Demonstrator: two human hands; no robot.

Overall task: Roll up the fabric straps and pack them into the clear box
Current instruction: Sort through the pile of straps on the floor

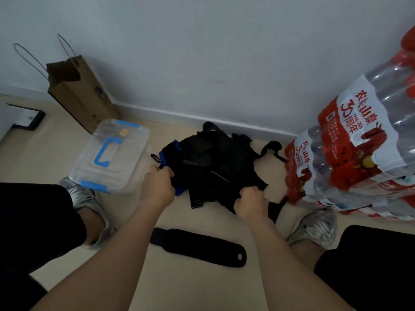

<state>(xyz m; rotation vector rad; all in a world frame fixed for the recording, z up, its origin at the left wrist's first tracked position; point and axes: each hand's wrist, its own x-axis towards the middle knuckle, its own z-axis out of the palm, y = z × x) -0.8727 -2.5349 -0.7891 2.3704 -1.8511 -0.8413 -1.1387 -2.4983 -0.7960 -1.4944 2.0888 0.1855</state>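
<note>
- Pile (213, 162) of black straps on the floor (202, 288), near the wall (202, 52), between the box and the water packs.
- Left hand (158, 187) at the pile's left edge, grip curled tight on black fabric beside a blue piece (179, 191); which strap it holds is hard to tell.
- Right hand (250, 204) at the pile's near right edge, grip closed round a bunch of black fabric.
- Strap (197, 245), a single one, lies flat and unrolled on the floor nearer the person, between the forearms, apart from the pile.
- Box (112, 153), clear with blue latches and a blue handle, sits left of the pile, lid on, just beside the left hand; looks to hold no straps, though the lid blurs the inside.
- Brown paper bag (83, 97) stands against the wall behind the box.
- Water packs (359, 153), red and white wrap, stacked at right, close to the pile.
- Grey shoes (86, 198) on both sides, the left one touching the box's near corner.
</note>
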